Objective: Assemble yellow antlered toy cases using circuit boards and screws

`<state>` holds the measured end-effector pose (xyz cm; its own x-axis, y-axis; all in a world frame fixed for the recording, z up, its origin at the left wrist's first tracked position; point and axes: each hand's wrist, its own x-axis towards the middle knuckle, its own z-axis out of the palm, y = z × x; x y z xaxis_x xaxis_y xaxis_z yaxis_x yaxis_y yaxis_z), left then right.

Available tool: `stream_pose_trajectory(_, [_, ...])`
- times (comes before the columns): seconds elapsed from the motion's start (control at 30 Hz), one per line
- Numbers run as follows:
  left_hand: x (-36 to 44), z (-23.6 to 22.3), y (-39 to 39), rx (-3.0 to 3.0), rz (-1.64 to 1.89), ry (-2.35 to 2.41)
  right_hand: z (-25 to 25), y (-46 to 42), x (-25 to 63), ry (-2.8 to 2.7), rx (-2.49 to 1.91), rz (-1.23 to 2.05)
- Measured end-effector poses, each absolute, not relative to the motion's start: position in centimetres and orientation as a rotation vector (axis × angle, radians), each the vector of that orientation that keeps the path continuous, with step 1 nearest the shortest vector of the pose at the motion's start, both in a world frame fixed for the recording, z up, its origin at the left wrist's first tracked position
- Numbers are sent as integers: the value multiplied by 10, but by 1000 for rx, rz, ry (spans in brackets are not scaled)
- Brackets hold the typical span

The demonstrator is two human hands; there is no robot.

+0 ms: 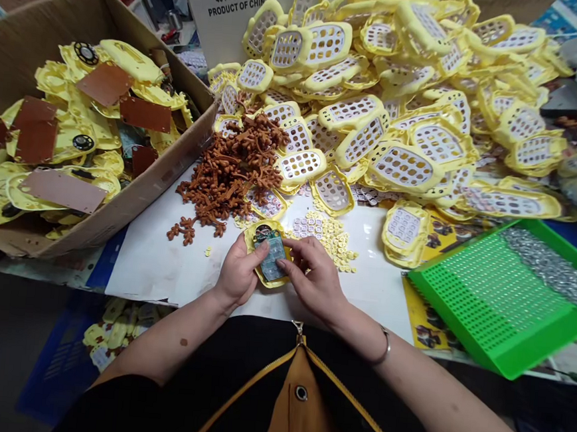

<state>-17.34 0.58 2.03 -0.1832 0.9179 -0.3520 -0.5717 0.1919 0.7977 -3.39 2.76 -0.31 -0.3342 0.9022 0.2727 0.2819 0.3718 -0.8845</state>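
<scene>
A yellow plastic toy phone casing (248,238) lies in my left hand (239,269), whose thumb presses on the green circuit board (272,258) inside it. A round black part (263,230) shows at the casing's top end. My right hand (314,271) is at the board's right edge, fingers curled, with its thumb and index finger on the board. Just beyond my hands lie brown rubbery branching pieces (236,172) in a heap and small yellow and white key pieces (333,243).
A cardboard box (173,154) of yellow casings and brown boards stands at left. Yellow casings with perforated white fronts (402,165) pile up at the back. Stacked casings (406,232) sit to the right, beside a green tray (461,309) holding small shiny metallic parts (549,263).
</scene>
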Motion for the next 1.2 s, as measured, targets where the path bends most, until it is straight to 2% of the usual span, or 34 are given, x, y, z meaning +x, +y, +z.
stream_pose_trajectory(0.47, [-174, 19, 4, 435, 1365, 1087, -1, 27, -32, -1808, -1128, 1035])
stream_pose_trajectory(0.7, [-176, 18, 6, 429, 1375, 1087, -3, 23, -34, -1946, -1063, 814])
stream_pose_trajectory(0.93, [-178, 18, 4, 462, 1262, 1095, 10, 28, -20, -2262, -921, 380])
stream_pose_trajectory(1.2, [-181, 17, 2, 311, 1115, 1064, 6, 33, -11, -2451, -963, 338])
